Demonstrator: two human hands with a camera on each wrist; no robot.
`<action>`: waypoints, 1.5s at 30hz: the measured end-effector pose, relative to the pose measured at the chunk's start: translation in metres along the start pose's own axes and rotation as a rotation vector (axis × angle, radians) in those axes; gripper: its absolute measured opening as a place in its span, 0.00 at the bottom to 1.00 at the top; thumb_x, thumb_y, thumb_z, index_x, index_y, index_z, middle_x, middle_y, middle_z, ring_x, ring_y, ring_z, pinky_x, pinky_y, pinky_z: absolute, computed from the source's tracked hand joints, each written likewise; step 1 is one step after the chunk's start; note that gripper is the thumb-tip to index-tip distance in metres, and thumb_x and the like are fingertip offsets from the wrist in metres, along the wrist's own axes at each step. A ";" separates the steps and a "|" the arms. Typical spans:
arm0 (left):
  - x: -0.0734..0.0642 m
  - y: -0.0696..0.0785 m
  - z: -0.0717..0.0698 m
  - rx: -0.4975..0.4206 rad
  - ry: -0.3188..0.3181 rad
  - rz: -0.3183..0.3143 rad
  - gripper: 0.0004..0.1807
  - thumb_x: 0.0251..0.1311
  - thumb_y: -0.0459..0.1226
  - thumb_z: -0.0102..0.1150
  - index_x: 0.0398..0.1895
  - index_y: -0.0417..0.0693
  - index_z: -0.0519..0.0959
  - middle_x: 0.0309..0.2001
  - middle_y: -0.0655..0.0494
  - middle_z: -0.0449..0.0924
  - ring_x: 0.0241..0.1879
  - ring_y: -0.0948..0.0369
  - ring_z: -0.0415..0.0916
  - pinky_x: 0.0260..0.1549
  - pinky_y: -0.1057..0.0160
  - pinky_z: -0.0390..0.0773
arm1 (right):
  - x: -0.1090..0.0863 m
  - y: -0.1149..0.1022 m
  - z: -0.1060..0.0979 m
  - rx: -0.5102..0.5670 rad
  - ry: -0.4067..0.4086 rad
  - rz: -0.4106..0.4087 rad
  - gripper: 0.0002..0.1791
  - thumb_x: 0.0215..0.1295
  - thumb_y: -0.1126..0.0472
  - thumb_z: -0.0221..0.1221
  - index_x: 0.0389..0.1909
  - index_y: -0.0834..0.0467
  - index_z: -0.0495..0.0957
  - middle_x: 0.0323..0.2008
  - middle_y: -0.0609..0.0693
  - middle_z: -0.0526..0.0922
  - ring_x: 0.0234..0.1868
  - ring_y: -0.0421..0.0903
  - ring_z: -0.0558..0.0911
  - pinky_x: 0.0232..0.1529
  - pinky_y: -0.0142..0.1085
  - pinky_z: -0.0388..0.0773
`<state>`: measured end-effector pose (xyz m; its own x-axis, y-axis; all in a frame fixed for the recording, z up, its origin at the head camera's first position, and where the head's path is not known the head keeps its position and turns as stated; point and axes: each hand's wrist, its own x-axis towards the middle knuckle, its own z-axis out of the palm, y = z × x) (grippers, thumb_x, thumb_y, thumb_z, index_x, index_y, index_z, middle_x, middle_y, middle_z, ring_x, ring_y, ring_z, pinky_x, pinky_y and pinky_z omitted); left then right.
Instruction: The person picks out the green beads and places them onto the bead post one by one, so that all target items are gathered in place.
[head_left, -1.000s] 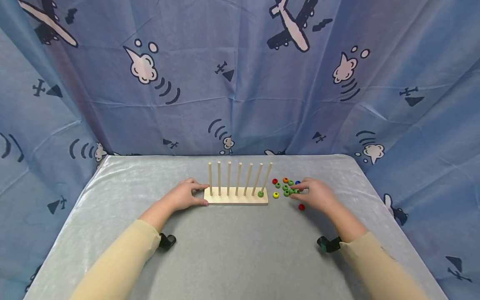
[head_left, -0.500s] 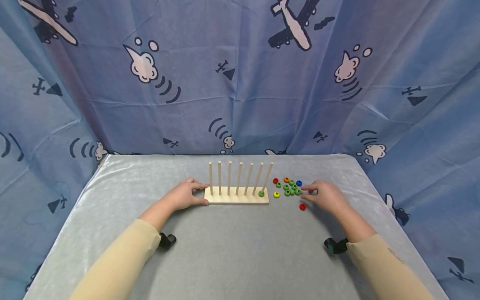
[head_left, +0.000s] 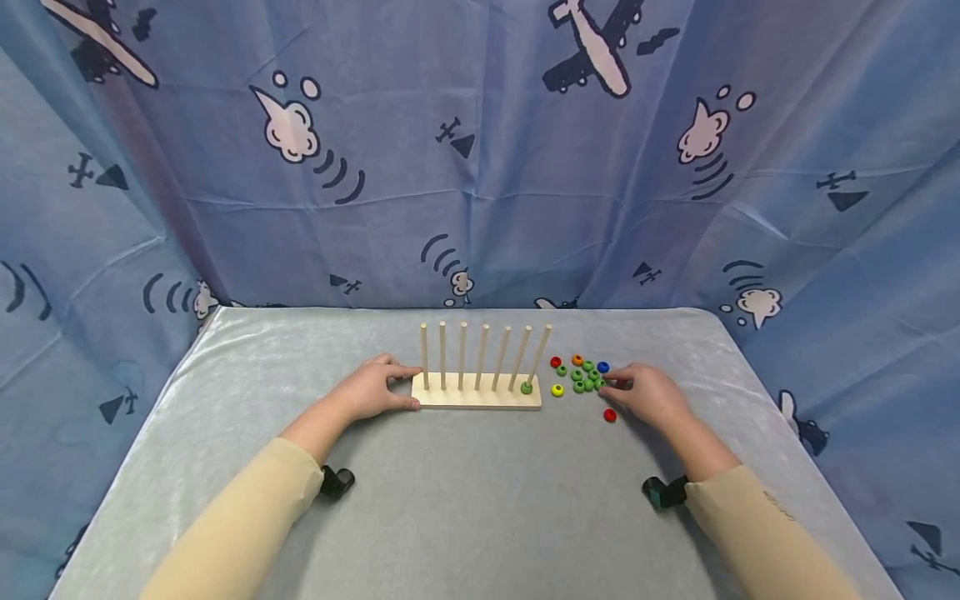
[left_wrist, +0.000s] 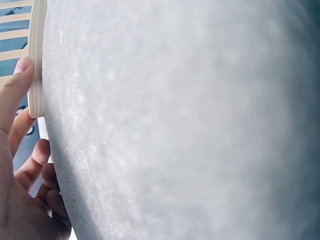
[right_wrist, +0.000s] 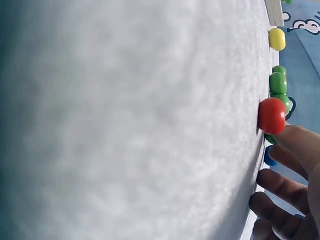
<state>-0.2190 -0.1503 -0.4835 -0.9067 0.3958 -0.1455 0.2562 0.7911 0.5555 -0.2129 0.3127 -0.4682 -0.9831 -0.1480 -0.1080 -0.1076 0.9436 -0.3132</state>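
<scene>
Left hand (head_left: 367, 390) grips the peg rack (head_left: 471, 400) end; right hand (head_left: 651, 396) pinches a green bead (head_left: 602, 384), likely light and slick, by its sides.

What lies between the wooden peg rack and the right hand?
In the head view, the yellow bead beside the peg rack, then green beads toward the right hand; a red bead and orange bead lie behind.

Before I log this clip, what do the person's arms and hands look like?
The left hand and right hand are ungloved. The left sleeve and right sleeve are beige, the right with a dark marking too small to read. A small black device shows at each wrist.
</scene>
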 end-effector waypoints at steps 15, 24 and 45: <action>0.002 0.000 0.000 0.005 -0.002 -0.006 0.40 0.48 0.60 0.73 0.67 0.63 0.76 0.46 0.58 0.70 0.45 0.57 0.67 0.45 0.54 0.70 | -0.001 0.003 0.002 0.009 0.006 0.002 0.23 0.63 0.50 0.67 0.53 0.59 0.84 0.37 0.51 0.82 0.39 0.50 0.80 0.43 0.50 0.75; 0.004 0.000 0.001 0.010 -0.006 -0.004 0.40 0.48 0.60 0.72 0.66 0.62 0.76 0.47 0.57 0.71 0.46 0.57 0.68 0.47 0.53 0.71 | -0.004 0.003 -0.003 0.050 0.032 0.003 0.22 0.64 0.50 0.66 0.53 0.60 0.84 0.37 0.53 0.82 0.39 0.51 0.79 0.42 0.50 0.75; 0.001 -0.003 0.003 -0.009 0.006 -0.008 0.39 0.47 0.60 0.73 0.66 0.63 0.77 0.48 0.56 0.71 0.46 0.56 0.69 0.47 0.53 0.71 | -0.016 -0.031 -0.028 0.084 0.146 -0.082 0.19 0.64 0.52 0.65 0.53 0.56 0.85 0.39 0.51 0.83 0.35 0.47 0.76 0.31 0.40 0.71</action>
<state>-0.2193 -0.1508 -0.4873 -0.9107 0.3868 -0.1452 0.2459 0.7899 0.5618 -0.1980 0.2942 -0.4299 -0.9832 -0.1733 0.0570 -0.1816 0.9013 -0.3933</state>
